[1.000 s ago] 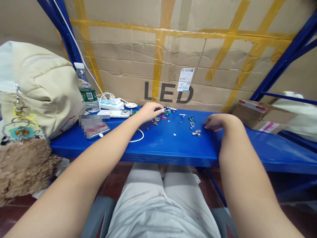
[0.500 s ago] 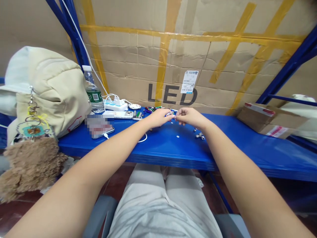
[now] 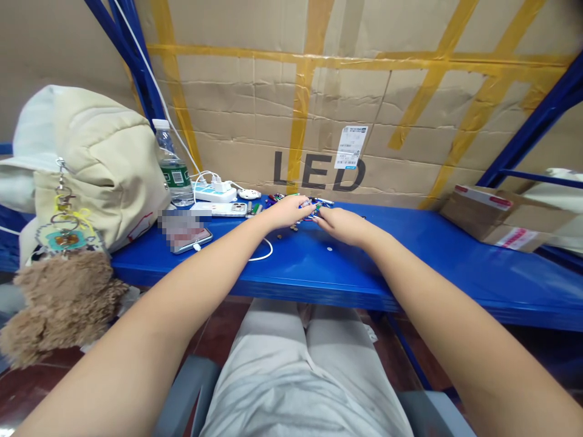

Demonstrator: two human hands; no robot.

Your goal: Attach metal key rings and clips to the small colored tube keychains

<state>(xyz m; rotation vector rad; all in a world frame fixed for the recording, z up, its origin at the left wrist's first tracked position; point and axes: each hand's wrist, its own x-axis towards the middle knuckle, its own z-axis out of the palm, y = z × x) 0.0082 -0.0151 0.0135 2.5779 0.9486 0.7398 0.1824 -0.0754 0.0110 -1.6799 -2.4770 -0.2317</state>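
Note:
My left hand (image 3: 294, 210) is over the far part of the blue table, palm down, its fingers curled round something small that I cannot make out. Close by on the right, my right hand (image 3: 339, 224) has its fingers closed and its fingertips almost meet those of the left. A small green piece (image 3: 317, 207) shows at the right fingertips; whether it is gripped or lies behind them is unclear. Around and behind both hands lie several small coloured sticks (image 3: 324, 201), partly covered. Some tiny brownish bits (image 3: 294, 227) rest just below the left hand.
Left of my hands are a phone (image 3: 228, 209), a second phone (image 3: 194, 238) with a white cable, a power strip (image 3: 214, 192), a water bottle (image 3: 175, 173) and a cream bag (image 3: 104, 164). A cardboard box (image 3: 501, 215) stands at right. A large carton (image 3: 255, 109) backs the table.
My right hand has turned more palm down and dropped slightly, and green shows at its fingertips. The shiny metal parts near the right wrist are out of sight. My left hand has shifted slightly left.

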